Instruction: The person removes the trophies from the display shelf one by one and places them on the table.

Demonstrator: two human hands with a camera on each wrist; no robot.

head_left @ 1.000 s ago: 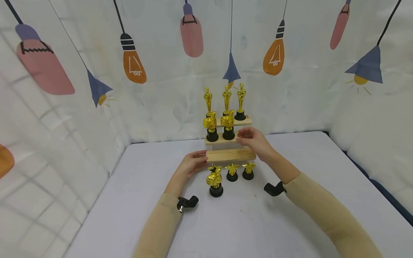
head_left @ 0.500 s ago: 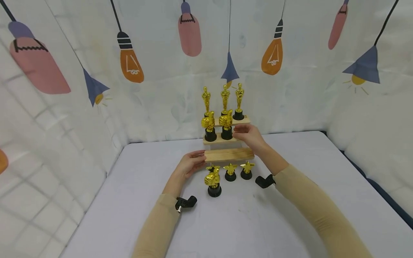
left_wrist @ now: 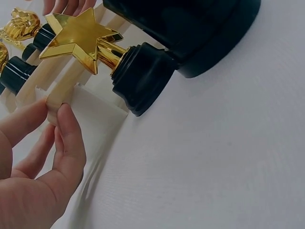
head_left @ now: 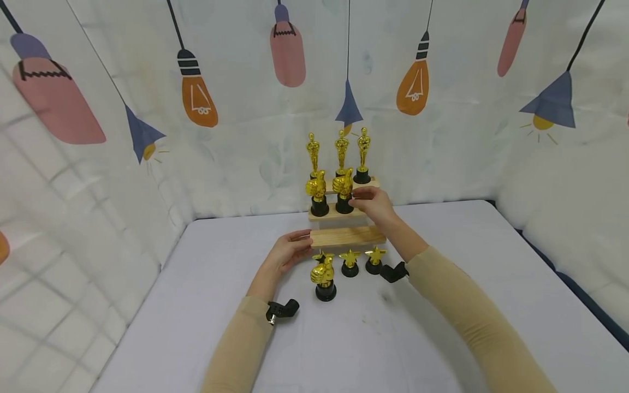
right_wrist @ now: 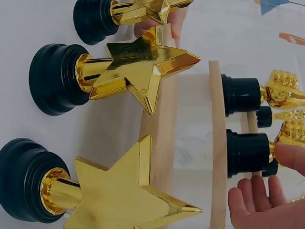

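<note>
In the head view, my left hand (head_left: 286, 252) pinches the left end of the lowest board of a three-step wooden display stand (head_left: 348, 237). Thumb and fingers close on that board end (left_wrist: 59, 100) in the left wrist view. My right hand (head_left: 377, 208) is at the right side of a gold thumbs-up trophy (head_left: 343, 185) on the middle step. Its fingers are loosely bent beside the black base (right_wrist: 248, 151), and the thumb overlaps the trophy's gold neck in the right wrist view. A second thumbs-up trophy (head_left: 316, 188) stands left of it.
Three gold figure trophies (head_left: 363, 150) line the top step. In front of the stand are star trophies (head_left: 350, 262), with one more thumbs-up trophy (head_left: 324, 277) nearest me on the white table (head_left: 206, 284). A curtain with printed lamps (head_left: 245, 147) hangs behind.
My right hand has moved left, closer to the right thumbs-up trophy on the middle step. The left hand keeps its hold on the board end, and the trophies stand as before.
</note>
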